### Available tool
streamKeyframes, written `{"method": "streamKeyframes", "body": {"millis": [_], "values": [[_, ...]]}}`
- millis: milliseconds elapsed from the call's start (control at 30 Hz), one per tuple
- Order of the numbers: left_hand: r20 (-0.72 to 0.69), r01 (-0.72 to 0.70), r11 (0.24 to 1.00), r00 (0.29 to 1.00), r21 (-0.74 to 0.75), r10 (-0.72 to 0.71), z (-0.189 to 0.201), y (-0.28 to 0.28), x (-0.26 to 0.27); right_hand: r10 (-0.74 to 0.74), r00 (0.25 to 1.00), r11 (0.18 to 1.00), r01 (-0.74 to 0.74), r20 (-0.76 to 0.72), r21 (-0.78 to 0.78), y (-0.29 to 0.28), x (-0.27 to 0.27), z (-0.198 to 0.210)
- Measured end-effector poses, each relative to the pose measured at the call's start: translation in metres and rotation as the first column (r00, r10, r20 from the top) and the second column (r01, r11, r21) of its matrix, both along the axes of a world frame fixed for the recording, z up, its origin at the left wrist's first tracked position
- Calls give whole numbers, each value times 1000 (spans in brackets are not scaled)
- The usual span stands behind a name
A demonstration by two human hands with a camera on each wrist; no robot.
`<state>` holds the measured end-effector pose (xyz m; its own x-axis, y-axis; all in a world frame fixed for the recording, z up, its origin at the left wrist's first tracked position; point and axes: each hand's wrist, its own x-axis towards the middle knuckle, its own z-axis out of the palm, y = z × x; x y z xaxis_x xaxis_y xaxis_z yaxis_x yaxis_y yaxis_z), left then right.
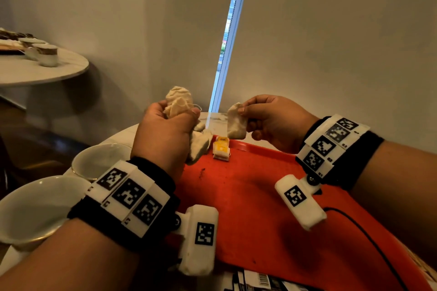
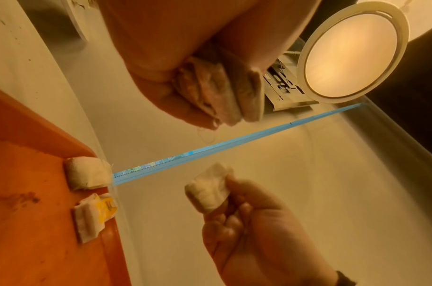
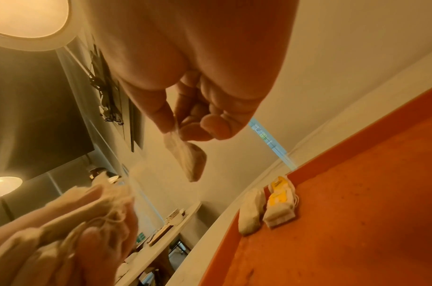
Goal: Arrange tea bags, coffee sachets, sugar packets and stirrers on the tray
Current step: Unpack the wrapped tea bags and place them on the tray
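My left hand (image 1: 165, 130) grips a bunch of pale tea bags (image 1: 177, 101) above the far left corner of the red tray (image 1: 260, 196); the same bunch (image 2: 222, 92) fills its palm in the left wrist view. My right hand (image 1: 267, 120) pinches a single tea bag (image 1: 236, 121) by one edge, held in the air over the tray's far rim; this bag (image 3: 188, 158) hangs from thumb and forefinger. Two tea bags lie in the tray's far corner: a plain one (image 3: 250, 211) and one with a yellow tag (image 1: 221, 149).
Two white cups (image 1: 99, 160) stand left of the tray on the white table. Printed sachets (image 1: 257, 282) lie at the tray's near edge. A black cable (image 1: 369, 236) crosses the tray's right side. Another round table (image 1: 35, 66) with cups stands far left.
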<state>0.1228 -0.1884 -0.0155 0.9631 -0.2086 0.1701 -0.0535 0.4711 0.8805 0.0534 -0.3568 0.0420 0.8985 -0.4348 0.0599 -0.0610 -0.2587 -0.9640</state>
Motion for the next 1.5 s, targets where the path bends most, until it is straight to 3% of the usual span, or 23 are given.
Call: {"method": "streamKeyframes", "body": {"millis": [233, 367, 500, 800, 1200, 1300, 1367, 1500], "values": [[-3, -128, 991, 992, -41, 128, 10, 11, -1, -143, 984, 978, 125, -104, -165, -14, 27, -10], [-5, -168, 983, 986, -79, 168, 14, 14, -2, -81, 947, 958, -12, -311, -286, -5, 52, -27], [-16, -173, 981, 985, -91, 173, 14, 15, 1, 30, 887, 963, -149, -461, -223, 8, 71, -40], [0, -145, 985, 989, -90, 145, 11, 15, 3, -54, 870, 961, -88, -490, -263, -1, 103, -58], [-10, -129, 988, 992, -83, 129, 8, 14, 3, -140, 944, 951, 44, -299, -306, -7, 103, -57], [8, -137, 987, 990, -78, 138, 9, 13, 2, -14, 940, 970, -70, -340, -232, 6, 100, -56], [9, -134, 987, 991, -89, 135, 9, 13, 1, 117, 893, 974, -189, -434, -128, 15, 99, -61], [4, -140, 987, 990, -79, 140, 8, 11, 1, 121, 846, 965, -223, -518, -139, 19, 103, -71]]}}
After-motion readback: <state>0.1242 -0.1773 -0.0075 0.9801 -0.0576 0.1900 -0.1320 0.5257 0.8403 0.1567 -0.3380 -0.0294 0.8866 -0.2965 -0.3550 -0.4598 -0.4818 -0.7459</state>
